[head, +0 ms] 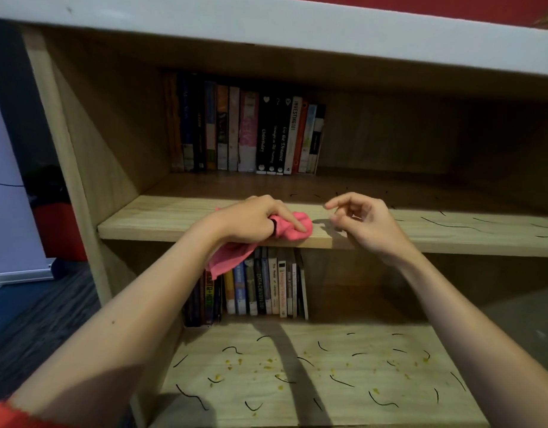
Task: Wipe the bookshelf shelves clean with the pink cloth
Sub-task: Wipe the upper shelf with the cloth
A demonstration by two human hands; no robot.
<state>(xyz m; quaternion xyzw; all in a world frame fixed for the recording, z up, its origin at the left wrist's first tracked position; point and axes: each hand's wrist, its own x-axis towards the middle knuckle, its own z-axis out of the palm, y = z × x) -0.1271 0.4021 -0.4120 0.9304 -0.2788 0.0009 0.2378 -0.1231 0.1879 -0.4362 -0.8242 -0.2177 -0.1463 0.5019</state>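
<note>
Firmly, the left grip (257,217) clasps the bunched pink cloth (292,227) and presses it onto the middle shelf (161,220) at its front edge, so the wad can scrub. At 3 o'clock, the right grip (362,223) hovers loosely curled and holds nothing. Farther at 3 o'clock lie unwiped black strands (445,225). At 6 o'clock, the lower shelf (297,406) bears yellow crumbs (268,367).

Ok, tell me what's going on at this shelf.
A person is wiping a light wooden bookshelf. The left hand grips a crumpled pink cloth on the front edge of the middle shelf, one corner hanging over. The right hand is beside it, loosely curled, holding nothing. Thin dark strands lie on that shelf's right side; more strands and yellow crumbs cover the lower shelf.
</note>
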